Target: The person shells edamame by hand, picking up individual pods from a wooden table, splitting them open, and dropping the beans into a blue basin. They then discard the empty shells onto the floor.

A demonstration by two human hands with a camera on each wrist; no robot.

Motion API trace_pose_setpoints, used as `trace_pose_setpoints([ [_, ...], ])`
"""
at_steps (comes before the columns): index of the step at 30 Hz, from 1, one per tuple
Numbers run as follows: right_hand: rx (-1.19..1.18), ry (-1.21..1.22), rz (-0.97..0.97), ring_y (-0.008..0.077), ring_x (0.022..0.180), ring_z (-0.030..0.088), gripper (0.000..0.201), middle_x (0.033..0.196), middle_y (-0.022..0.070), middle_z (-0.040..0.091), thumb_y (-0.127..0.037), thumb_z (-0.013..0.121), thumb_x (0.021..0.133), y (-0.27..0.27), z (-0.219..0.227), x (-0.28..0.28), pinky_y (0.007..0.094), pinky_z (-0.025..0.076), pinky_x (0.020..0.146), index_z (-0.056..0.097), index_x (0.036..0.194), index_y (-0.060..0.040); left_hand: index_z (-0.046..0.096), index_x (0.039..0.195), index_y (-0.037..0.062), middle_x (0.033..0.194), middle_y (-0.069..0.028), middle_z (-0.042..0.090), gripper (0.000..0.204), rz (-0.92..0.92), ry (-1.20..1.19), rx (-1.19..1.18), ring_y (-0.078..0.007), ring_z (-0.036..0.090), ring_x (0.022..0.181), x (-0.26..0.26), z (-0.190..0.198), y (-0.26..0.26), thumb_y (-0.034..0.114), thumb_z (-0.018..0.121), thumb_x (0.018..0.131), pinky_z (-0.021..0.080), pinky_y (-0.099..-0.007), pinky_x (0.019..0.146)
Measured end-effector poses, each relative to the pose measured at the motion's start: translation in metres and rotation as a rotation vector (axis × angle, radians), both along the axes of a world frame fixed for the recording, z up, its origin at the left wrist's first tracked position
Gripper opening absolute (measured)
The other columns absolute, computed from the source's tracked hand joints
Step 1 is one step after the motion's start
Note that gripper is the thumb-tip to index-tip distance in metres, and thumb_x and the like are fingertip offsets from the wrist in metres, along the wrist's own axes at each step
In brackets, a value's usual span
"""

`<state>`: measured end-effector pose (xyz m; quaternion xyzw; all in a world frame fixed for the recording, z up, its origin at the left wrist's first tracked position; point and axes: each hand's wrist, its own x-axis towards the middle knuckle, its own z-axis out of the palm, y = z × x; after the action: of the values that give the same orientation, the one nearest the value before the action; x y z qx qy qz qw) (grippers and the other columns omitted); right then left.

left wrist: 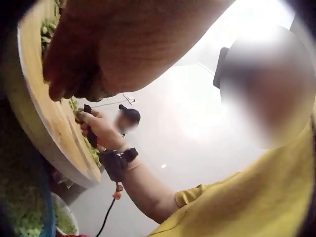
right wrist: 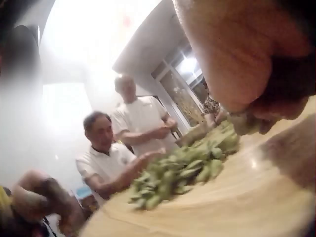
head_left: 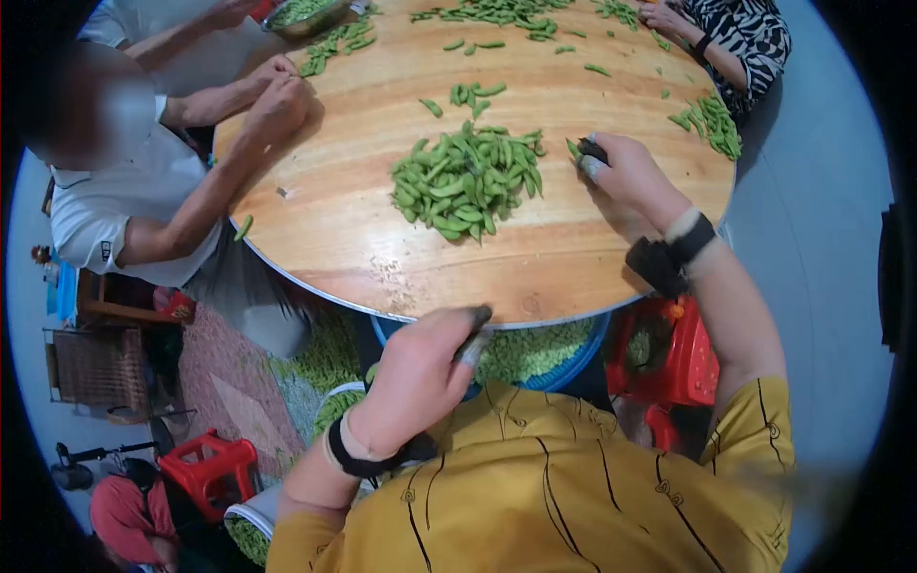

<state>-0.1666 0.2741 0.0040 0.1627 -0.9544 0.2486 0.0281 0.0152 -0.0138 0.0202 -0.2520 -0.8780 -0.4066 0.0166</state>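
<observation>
My right hand [head_left: 626, 172] is over the right half of the round wooden table [head_left: 325, 220]. It pinches a green soybean pod [head_left: 573, 150] between thumb and fingers, with grey tape round the thumb and a dark cover on a finger. My left hand [head_left: 415, 368] is at the table's near edge, its fingers bent, thumb taped, a dark cover on one fingertip. I cannot tell whether it holds anything. Under the edge, partly behind this hand, sits a blue basin [head_left: 597, 342] of shelled beans [head_left: 535, 351]. A heap of soybean pods [head_left: 468, 181] lies mid-table.
More pods [head_left: 712, 124] lie at the right edge, others at the far side. One person [head_left: 143, 181] works at the left, another [head_left: 755, 43] at the far right. Red stools [head_left: 683, 358] and a bucket [head_left: 250, 525] stand below the table.
</observation>
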Motion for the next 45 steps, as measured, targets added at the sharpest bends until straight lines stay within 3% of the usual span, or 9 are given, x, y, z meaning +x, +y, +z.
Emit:
trace_pose_setpoints([
  [7,-0.497,-0.65,0.156,0.0078,0.079,0.055,0.023,0.085,0.0008,0.062,-0.017,0.069,0.082,-0.007,0.048,0.116,0.0249,0.047,0.073,0.061,0.097,-0.0005,0.055,0.109,-0.0018,0.099,-0.0197,0.059,0.034,0.008,0.337,0.151,-0.0387,0.058,0.091,-0.036,-0.001,0.063,-0.001,0.056,0.075,0.049,-0.0385,0.074],
  [9,-0.691,-0.609,0.168,0.0074,0.081,0.055,0.02,0.087,0.0011,0.062,-0.014,0.066,0.085,-0.012,0.037,0.136,0.0241,0.047,0.073,0.06,0.098,-0.0005,0.056,0.108,-0.0014,0.095,-0.02,0.06,0.035,-0.297,-0.099,-0.14,-0.0396,0.058,0.086,-0.033,-0.002,0.059,-0.004,0.054,0.073,0.049,-0.0405,0.073],
  [14,-1.233,-0.868,-0.061,0.0071,0.062,0.048,0.037,0.094,0.0053,0.06,-0.008,0.048,0.094,-0.037,0.012,0.162,0.022,0.044,0.056,0.042,0.129,-0.0009,0.06,0.106,-0.0001,0.081,0.0022,0.057,0.017,-0.031,-0.68,0.462,-0.0029,0.048,0.07,-0.016,-0.019,0.048,0.007,0.053,0.092,0.041,-0.0199,0.06],
  [28,-0.779,-0.59,0.081,0.0111,0.075,0.058,0.043,0.085,0.0034,0.063,0.002,0.044,0.084,-0.053,0.012,0.172,0.0238,0.047,0.071,0.047,0.127,-0.001,0.059,0.1,0.0003,0.08,-0.01,0.06,0.023,0.059,-0.482,0.549,-0.0162,0.057,0.07,-0.008,-0.037,0.052,-0.004,0.053,0.079,0.046,-0.0284,0.064],
  [30,-0.903,-0.673,0.057,0.0106,0.075,0.057,0.043,0.083,0.0017,0.061,0.002,0.043,0.084,-0.053,0.007,0.174,0.0229,0.046,0.07,0.047,0.127,-0.0017,0.06,0.103,-0.0004,0.084,-0.0142,0.061,0.031,0.062,-0.007,0.038,-0.028,0.061,0.074,-0.009,-0.025,0.048,-0.006,0.055,0.073,0.048,-0.0297,0.066],
  [35,-1.093,-0.843,0.033,0.006,0.058,0.051,0.042,0.077,-0.0017,0.057,0.001,0.043,0.085,-0.055,0.001,0.172,0.0187,0.042,0.055,0.049,0.126,-0.0059,0.06,0.099,-0.0001,0.079,-0.0184,0.058,0.03,0.031,0.235,-0.207,-0.0334,0.057,0.068,-0.005,-0.027,0.043,-0.004,0.059,0.069,0.045,-0.0323,0.06],
  [38,-1.175,-0.985,0.036,0.0025,0.049,0.044,0.042,0.075,-0.0029,0.055,0.0,0.043,0.085,-0.053,0.003,0.171,0.0161,0.036,0.045,0.05,0.125,-0.0081,0.06,0.099,-0.0002,0.079,-0.0125,0.06,0.02,-0.061,-0.113,0.131,-0.0212,0.055,0.062,-0.005,-0.029,0.036,0.0,0.06,0.078,0.043,-0.0284,0.058],
  [40,-1.203,-1.021,0.045,0.0011,0.045,0.04,0.041,0.074,-0.0031,0.054,-0.001,0.043,0.085,-0.052,0.009,0.172,0.0151,0.033,0.042,0.05,0.125,-0.0089,0.059,0.1,-0.0009,0.078,-0.0021,0.059,0.015,-0.071,-0.875,0.689,-0.0107,0.054,0.064,-0.003,-0.023,0.033,0.004,0.057,0.086,0.043,-0.0227,0.06],
  [45,-0.979,-0.799,-0.009,0.0055,0.064,0.052,0.039,0.078,-0.0015,0.057,0.0,0.044,0.085,-0.056,0.027,0.175,0.0194,0.043,0.058,0.051,0.123,-0.0056,0.059,0.104,-0.0008,0.081,0.0017,0.058,0.017,-0.028,-0.836,0.723,-0.0046,0.051,0.069,-0.002,-0.021,0.032,0.003,0.053,0.089,0.044,-0.0212,0.062],
])
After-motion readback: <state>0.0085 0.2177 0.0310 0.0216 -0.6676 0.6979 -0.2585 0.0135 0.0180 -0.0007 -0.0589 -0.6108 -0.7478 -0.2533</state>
